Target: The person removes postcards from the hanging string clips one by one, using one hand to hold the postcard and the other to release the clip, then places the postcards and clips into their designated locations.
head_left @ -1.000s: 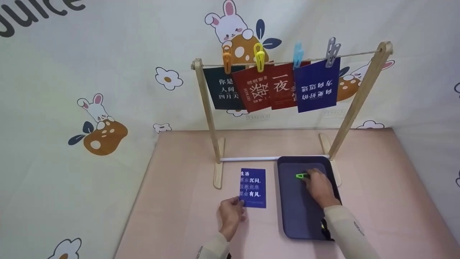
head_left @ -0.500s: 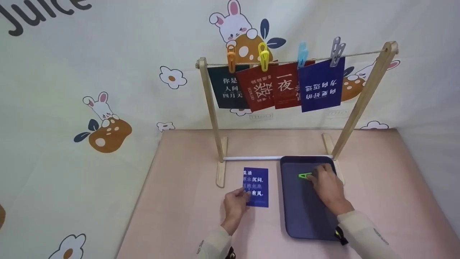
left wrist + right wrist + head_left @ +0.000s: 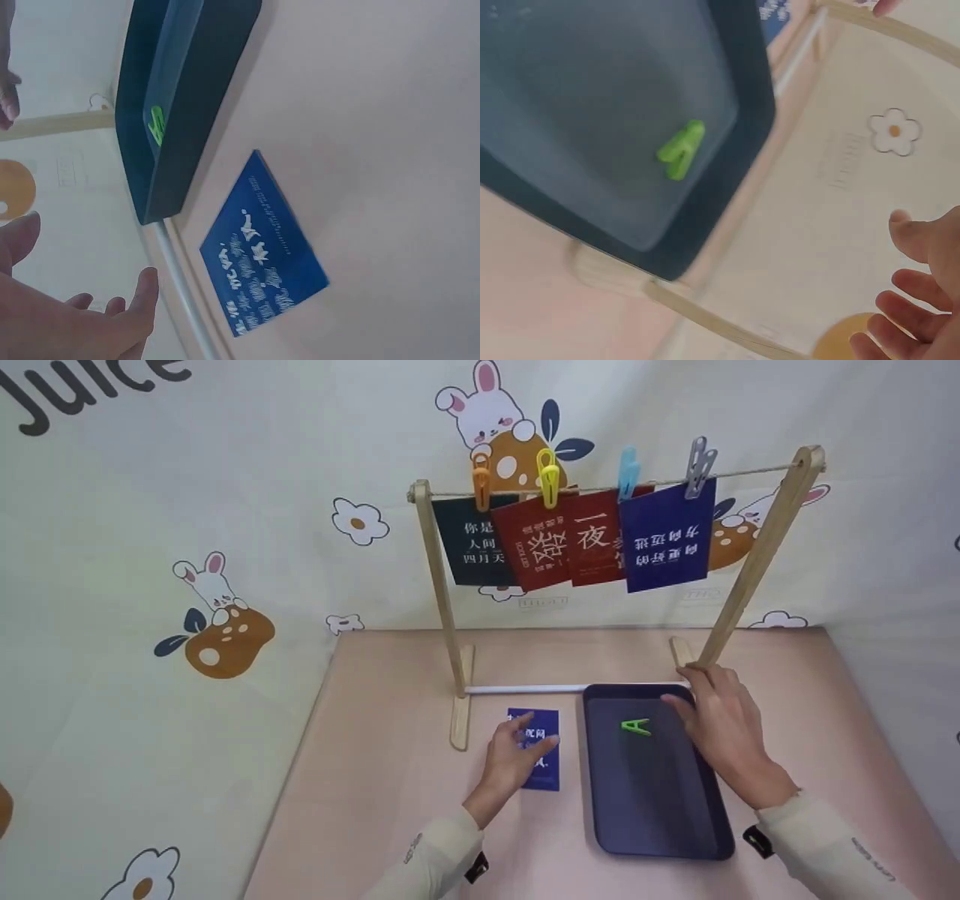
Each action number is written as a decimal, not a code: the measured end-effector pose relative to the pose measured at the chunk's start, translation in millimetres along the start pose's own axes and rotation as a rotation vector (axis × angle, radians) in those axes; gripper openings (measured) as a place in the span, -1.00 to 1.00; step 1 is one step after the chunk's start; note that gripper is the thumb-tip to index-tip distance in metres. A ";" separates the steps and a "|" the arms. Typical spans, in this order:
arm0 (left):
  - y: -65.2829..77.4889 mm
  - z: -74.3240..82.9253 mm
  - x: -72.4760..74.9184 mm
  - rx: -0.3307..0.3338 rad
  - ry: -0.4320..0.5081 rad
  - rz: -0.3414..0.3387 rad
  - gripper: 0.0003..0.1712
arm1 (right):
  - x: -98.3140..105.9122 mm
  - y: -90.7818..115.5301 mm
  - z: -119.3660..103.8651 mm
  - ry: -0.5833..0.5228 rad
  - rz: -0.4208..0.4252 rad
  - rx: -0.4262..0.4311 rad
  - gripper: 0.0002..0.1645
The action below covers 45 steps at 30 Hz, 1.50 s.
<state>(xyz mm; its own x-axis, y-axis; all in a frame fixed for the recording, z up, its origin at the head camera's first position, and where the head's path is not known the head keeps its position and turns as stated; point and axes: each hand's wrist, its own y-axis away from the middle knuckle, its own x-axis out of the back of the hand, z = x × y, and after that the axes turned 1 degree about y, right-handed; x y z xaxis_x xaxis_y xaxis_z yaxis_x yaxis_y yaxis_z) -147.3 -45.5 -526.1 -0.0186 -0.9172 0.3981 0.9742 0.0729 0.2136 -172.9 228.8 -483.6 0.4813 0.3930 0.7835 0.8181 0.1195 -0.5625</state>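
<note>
My left hand (image 3: 510,765) hovers over a blue card (image 3: 546,778) with white lettering, thumb and fingers spread. In the left wrist view the card (image 3: 262,247) lies flat on the table, apart from the fingers. A green clothespin (image 3: 636,727) lies near the far end of a dark tray (image 3: 652,817). Over the tray's far right edge, beside the foot of the rack's right post, is my right hand (image 3: 731,727). Its thumb and fingers (image 3: 922,300) are spread and hold nothing in the right wrist view.
A wooden rack (image 3: 441,600) stands behind, with a twine line (image 3: 757,472) across its top. Several cards hang there from an orange clothespin (image 3: 481,484), a yellow clothespin (image 3: 550,480), a light blue clothespin (image 3: 628,476) and a grey clothespin (image 3: 699,472). A white bar (image 3: 525,689) joins the rack's feet.
My right hand has moved from the green clothespin to the right, leaving it in the tray. My left hand has left the card's lower left edge and spread above it.
</note>
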 end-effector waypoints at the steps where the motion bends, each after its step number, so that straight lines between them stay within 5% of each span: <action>1: 0.9 3.0 0.0 -0.011 0.000 -0.009 -0.28 | 4.0 -2.3 -1.2 0.002 0.009 0.013 -0.48; 13: 6.3 36.6 0.4 -0.119 0.021 -0.121 -0.28 | 36.5 -26.5 -9.3 0.038 0.069 0.147 -0.37; 28: 1.2 96.5 14.2 -0.236 0.066 -0.242 -0.12 | 83.2 -69.3 -1.9 0.181 0.083 0.417 -0.12; 37: -10.6 132.9 10.4 -0.295 0.069 -0.222 -0.15 | 102.1 -99.4 -5.9 0.221 0.094 0.540 0.00; 45: -22.8 154.7 1.6 -0.351 0.106 -0.199 -0.14 | 119.4 -131.3 -8.4 0.309 0.110 0.691 -0.26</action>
<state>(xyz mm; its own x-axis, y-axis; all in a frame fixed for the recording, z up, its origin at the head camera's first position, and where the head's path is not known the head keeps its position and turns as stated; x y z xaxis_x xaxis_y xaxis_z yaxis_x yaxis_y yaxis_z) -204.3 12.0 -392.2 -0.2087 -0.9366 0.2814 0.9718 -0.2308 -0.0476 -220.2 252.4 -313.9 0.6975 0.1751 0.6948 0.4266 0.6776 -0.5991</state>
